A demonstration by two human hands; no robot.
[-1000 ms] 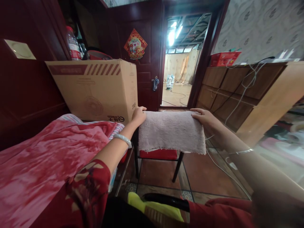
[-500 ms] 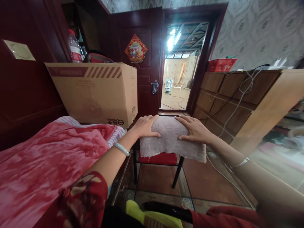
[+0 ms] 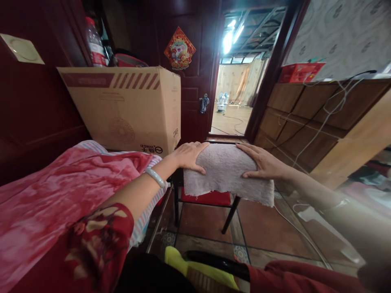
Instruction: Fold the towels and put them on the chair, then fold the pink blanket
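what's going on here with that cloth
A person has both bare hands spread open on a greyish cloth, the left hand toward its left end and the right hand toward its right. The cloth partly hides a chair; its red seat shows below the ragged lower edge.

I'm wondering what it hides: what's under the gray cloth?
Below the lower edge of the gray cloth, part of a red seat and dark chair legs show. Whatever lies directly beneath the cloth is covered, so I can't tell.

Rough, matt fabric is seen in the grey cloth (image 3: 224, 162), plush in the pink blanket (image 3: 76, 195) to its left.
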